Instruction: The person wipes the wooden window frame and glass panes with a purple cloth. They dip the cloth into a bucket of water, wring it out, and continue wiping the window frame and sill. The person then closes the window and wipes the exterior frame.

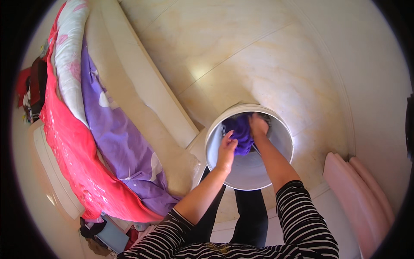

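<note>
A round white bucket [252, 171] stands on the floor in front of my legs. Purple cloth [242, 132] lies bunched inside it, beside some darker fabric [266, 118]. My left hand [228, 147] is at the left part of the bucket opening, next to the purple cloth, thumb and fingers partly curled; whether it touches the cloth is unclear. Deeper in the bucket, at the right side of the purple cloth, is my right hand [258, 125]. Its fingertips are blurred and partly hidden, so its hold cannot be made out.
At left is a bed with a bare beige edge [129, 97], a purple sheet [116, 132], a red cover [74, 145] and a white floral quilt [69, 58]. Pink folded panels [352, 194] stand at the right by the wall. Boxes and fabric items [111, 234] sit at lower left.
</note>
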`<state>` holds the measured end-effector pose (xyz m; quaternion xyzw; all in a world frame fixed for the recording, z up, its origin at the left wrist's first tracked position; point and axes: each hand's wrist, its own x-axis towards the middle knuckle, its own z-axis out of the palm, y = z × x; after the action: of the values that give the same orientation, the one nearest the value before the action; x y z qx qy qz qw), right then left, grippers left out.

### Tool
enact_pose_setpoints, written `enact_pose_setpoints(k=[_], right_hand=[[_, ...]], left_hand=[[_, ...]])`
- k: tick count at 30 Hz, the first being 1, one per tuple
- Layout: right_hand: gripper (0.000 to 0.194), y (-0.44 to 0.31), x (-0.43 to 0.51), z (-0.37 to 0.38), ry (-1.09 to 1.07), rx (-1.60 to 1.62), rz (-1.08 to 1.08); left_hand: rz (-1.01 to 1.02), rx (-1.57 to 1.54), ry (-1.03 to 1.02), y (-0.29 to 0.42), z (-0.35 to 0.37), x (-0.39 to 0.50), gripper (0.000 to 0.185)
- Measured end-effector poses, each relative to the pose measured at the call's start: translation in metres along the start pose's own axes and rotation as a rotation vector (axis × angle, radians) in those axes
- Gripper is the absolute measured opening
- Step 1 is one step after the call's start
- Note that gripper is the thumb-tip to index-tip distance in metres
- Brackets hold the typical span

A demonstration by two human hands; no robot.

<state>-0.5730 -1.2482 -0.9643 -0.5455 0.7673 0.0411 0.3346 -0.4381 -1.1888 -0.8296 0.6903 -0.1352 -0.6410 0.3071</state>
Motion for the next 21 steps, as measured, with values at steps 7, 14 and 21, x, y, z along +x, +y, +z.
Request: enact_pose_setpoints(k=[7, 14, 21], right_hand=[[0.033, -0.008, 0.046, 0.075, 0.026, 0.048, 0.208], [0.022, -0.036, -0.016, 0.000, -0.164, 1.285, 0.128], [0.031, -0.089, -0.212, -0.113, -0.584, 0.951, -0.228]], left_hand=[[-0.168, 0.203, 0.055, -0.024, -0.011, -0.004, 0.052], [-0.324, 0.032, 0.042, -0.011, -0.012, 0.015, 0.073], [-0.265, -0.329, -0.179, -0.009, -0.017, 0.042, 0.043]])
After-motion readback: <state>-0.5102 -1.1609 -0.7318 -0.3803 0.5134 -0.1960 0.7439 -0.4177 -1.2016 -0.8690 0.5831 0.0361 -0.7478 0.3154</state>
